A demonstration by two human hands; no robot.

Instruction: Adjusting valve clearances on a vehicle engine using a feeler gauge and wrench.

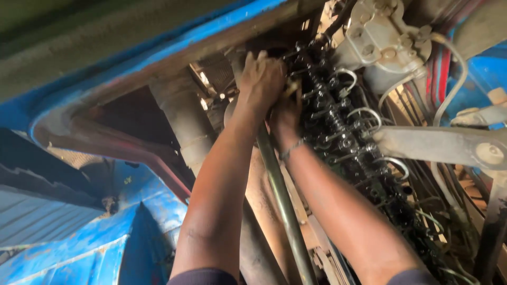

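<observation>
Two bare forearms rise from the lower edge. The left hand [262,79] is clenched, seemingly around the top of a long metal bar [280,195] slanting up-left from below. The right hand [286,113], beside the oily engine valve gear [343,126], has a grip I cannot make out.

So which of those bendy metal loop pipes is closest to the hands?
The top loop, up beside the pale grey housing. It curls just right of the left hand and right hand, while the other loops sit farther down the oily black engine.
</observation>
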